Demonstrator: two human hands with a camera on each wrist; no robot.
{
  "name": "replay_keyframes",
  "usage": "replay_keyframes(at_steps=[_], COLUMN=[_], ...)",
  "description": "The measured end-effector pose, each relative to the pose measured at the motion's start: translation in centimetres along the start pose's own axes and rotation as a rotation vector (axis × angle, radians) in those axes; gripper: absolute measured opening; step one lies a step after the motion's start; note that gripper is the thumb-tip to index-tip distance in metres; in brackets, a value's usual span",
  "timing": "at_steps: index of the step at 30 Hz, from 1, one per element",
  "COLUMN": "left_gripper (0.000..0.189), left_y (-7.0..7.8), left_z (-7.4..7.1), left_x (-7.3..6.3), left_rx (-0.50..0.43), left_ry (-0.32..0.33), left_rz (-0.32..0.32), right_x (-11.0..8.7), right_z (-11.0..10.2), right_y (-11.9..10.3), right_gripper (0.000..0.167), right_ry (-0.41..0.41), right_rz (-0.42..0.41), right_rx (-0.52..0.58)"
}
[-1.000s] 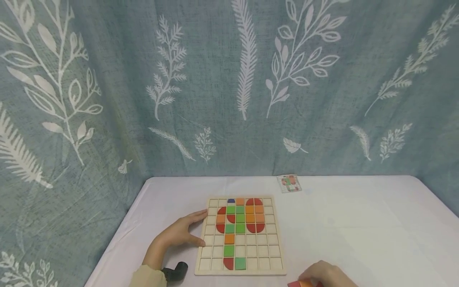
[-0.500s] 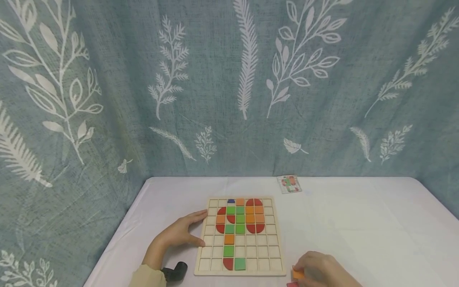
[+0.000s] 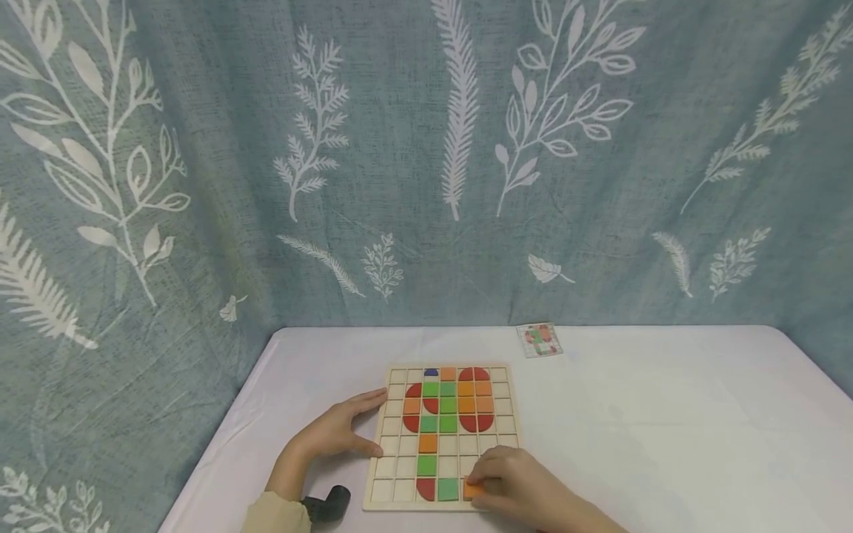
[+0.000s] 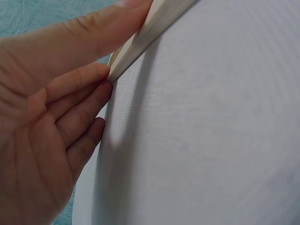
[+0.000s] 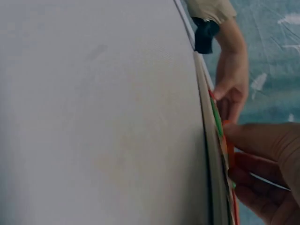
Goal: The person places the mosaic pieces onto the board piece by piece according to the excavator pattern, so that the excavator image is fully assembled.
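A wooden grid board [image 3: 403, 489] lies on the white table, with red rounded tiles and green and orange square tiles set in its cells. My right hand [image 3: 516, 485] pinches an orange square tile [image 3: 472, 490] over the front row, just right of a green tile [image 3: 448, 489]. In the right wrist view the thumb and fingers hold that orange tile [image 5: 230, 152] tilted at the board's front edge. Along the left side, my left hand [image 3: 336, 431] touches the rim with thumb and extended fingertips. The left wrist view shows its thumb and fingers [image 4: 77, 119] against the wooden edge [image 4: 140, 44].
A small card [image 3: 540, 340] printed with a coloured pattern lies behind the board at the table's back edge. A black device [image 3: 328, 505] sits at my left wrist. A blue-green leaf-patterned curtain [image 3: 413, 163] hangs behind and beside the table.
My right hand has picked up the orange tile from beside some red pieces at the front right and carried it left onto the board's front row. The left hand has stayed put.
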State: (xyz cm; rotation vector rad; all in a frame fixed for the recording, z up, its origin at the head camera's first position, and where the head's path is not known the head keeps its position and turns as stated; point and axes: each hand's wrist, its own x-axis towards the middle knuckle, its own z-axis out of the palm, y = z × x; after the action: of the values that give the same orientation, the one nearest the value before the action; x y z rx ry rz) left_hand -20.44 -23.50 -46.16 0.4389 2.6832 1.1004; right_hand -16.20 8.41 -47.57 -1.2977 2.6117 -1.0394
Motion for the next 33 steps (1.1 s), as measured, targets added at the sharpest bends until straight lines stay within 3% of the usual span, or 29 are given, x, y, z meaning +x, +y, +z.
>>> replay_keyframes(at_steps=[5,15,25,29,33], left_gripper=[0.095,0.095,0.094,0.094,0.094], left_y=[0.3,0.3,0.1,0.0,-0.1], left_z=[0.0,0.0,0.2,0.1,0.0], left_x=[0.0,0.1,0.0,0.0,-0.1], left_rx=[0.011,0.006,0.001,-0.001,-0.007], left_ry=[0.011,0.003,-0.006,-0.009,-0.012], left_rz=[0.01,-0.022,-0.014,-0.003,-0.004], right_x=[0.5,0.3,-1.3,-2.6,-4.8], right_z=[0.5,0.6,-0.3,-1.4,-2.5], right_y=[-0.1,-0.5,-0.5,-0.1,0.2], right_gripper=[0.012,0.011,0.032,0.031,0.02], right_ry=[0.004,0.01,-0.148,-0.069,0.149], right_rz=[-0.019,-0.031,0.18,0.195,0.172], right_rx=[-0.072,-0.096,0.012,0.027,-0.052])
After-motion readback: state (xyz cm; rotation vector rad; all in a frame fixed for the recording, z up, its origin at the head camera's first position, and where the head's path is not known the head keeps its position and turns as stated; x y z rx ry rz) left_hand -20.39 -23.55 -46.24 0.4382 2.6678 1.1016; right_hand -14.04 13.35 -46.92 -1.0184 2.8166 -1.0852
